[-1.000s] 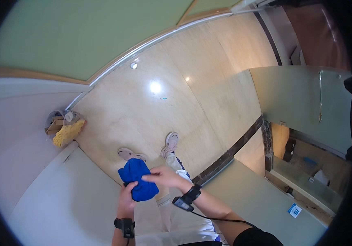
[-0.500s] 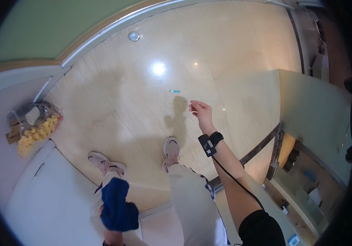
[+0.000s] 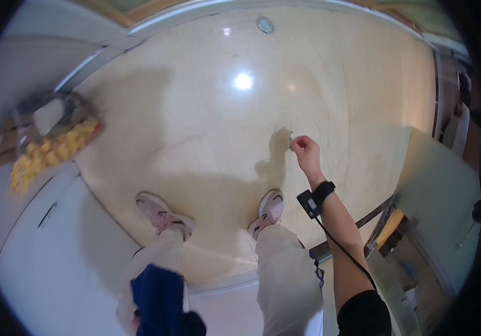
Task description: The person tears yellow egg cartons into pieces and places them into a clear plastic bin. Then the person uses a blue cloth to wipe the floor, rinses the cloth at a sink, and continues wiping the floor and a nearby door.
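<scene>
Out over the floor, my right hand (image 3: 306, 150) is closed in a pinch. A small, thin blue-and-white stick (image 3: 291, 139) stands up from its fingertips; its exact kind is too small to tell. A black strap with a small box (image 3: 314, 200) and a cable sits on that wrist. At the lower edge, my left hand (image 3: 135, 323) shows only as a sliver. A dark blue cloth (image 3: 159, 299) hangs from it and hides its fingers.
Against the left wall lies a clear plastic bag (image 3: 55, 134) with yellow, white and brown things. A white cabinet (image 3: 44, 241) stands below it. A round floor drain (image 3: 265, 25) lies far off. At right stands a pale green panel (image 3: 436, 185) beside cluttered shelves.
My right hand has taken the small stick off the floor, and the stick has turned from level to upright. The view has shifted. The blue cloth stays with my left hand.
</scene>
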Motion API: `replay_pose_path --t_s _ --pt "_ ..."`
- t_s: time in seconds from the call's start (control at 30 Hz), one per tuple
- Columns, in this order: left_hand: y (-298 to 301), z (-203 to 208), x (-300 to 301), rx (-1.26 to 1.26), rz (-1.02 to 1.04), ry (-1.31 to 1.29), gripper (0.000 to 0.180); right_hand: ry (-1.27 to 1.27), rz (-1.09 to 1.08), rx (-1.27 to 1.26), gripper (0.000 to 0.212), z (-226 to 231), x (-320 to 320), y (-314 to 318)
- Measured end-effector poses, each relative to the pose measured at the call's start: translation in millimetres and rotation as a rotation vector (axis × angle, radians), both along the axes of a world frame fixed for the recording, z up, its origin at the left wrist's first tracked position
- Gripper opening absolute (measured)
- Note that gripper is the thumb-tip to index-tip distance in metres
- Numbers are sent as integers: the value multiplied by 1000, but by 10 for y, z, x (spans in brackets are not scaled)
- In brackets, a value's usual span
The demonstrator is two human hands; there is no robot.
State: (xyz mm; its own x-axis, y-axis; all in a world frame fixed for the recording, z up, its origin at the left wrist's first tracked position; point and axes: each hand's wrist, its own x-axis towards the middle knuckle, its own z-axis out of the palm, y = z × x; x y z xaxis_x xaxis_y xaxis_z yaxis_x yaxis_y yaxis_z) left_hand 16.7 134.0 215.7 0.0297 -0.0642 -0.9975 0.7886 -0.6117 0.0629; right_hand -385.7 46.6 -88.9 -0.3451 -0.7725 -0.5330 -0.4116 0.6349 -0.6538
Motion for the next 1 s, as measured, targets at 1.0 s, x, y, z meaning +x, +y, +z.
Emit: replay_pose_path --t_s 1.0 --pt "-483 2391 1367 -242 140 197 48 -869 230 258 22 4672 3219 -76"
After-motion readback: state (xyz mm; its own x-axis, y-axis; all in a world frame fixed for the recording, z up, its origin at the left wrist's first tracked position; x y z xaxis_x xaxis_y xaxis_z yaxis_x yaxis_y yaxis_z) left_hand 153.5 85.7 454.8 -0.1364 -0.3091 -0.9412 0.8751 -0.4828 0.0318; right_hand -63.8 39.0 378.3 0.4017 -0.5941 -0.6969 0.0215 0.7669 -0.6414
